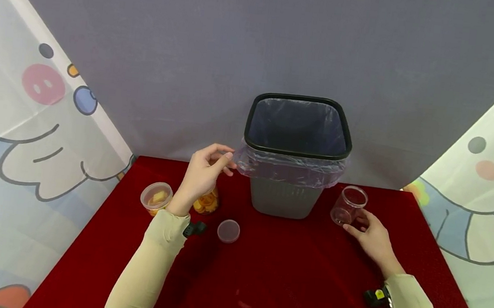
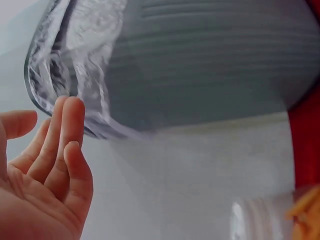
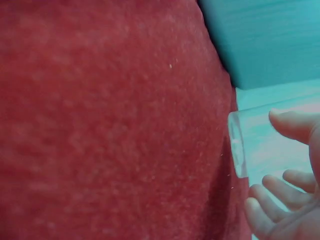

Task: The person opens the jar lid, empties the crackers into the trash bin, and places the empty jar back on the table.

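Observation:
My left hand (image 1: 201, 174) is raised beside the left side of a grey bin (image 1: 285, 200). Its fingertips are right at the thin plastic bag (image 1: 290, 171) folded over the bin's black rim (image 1: 296, 153). In the left wrist view, those fingers (image 2: 72, 122) are loosely extended, pinching nothing. A clear, empty jar (image 1: 345, 210) stands without a lid right of the bin. My right hand (image 1: 373, 240) is at the jar's right side, thumb in front and fingers spread. The right wrist view shows the thumb (image 3: 292, 125) overlapping the jar, with the fingers loosely bent below it.
A jar of orange pieces (image 1: 206, 203) stands partly behind the left hand. Left of it is a small round tub (image 1: 156, 198) with yellow and orange food. One round translucent lid (image 1: 228, 231) lies on the red cloth (image 1: 279, 278). A grey wall (image 1: 184, 67) stands behind.

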{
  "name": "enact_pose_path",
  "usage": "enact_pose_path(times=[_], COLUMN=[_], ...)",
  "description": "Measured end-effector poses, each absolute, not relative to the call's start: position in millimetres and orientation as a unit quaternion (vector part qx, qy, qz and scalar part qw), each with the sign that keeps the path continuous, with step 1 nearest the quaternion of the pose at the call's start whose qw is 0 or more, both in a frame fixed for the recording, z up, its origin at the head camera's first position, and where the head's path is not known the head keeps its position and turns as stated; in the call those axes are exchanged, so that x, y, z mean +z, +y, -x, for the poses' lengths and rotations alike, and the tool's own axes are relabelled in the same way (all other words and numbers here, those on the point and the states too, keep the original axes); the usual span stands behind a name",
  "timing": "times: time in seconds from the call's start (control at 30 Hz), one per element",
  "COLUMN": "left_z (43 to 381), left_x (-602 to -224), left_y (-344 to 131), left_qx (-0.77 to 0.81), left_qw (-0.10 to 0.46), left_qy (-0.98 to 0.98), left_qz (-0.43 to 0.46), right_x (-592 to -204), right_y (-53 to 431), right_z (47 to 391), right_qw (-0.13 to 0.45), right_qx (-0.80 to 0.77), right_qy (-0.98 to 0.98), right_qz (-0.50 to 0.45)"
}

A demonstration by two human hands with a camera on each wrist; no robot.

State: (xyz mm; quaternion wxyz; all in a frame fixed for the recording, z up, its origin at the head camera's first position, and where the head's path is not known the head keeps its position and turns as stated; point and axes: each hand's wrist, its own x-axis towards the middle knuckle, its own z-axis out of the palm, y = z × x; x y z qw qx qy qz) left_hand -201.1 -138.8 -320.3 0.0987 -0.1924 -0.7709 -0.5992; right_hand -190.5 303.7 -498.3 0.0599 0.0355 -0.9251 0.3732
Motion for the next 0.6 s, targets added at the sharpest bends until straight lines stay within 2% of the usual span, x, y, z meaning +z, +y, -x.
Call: enact_pose_path(times=[0.3,0.43,0.6], left_z=[194.5,195.3,211.2], left_x=[-341.9,-351.9,-387.3], left_y=[-167.3,-180.8,-199.7], left_qx=[-0.533,-0.528,-0.534], left_qw=[0.160,0.136,0.099], left_qy=[-0.819,-0.830,-0.836], left_qz=[0.138,0.116,0.075], right_x=[-487.2,-485.2,-483.4], right_y=[301.0,297.7,288.4], right_z=[170.9,161.2,149.6], right_qw=[0.012,0.004,0.011], right_qx=[0.343,0.345,0.345], right_qy=[-0.939,-0.938,-0.939], right_qz=[0.003,0.003,-0.007])
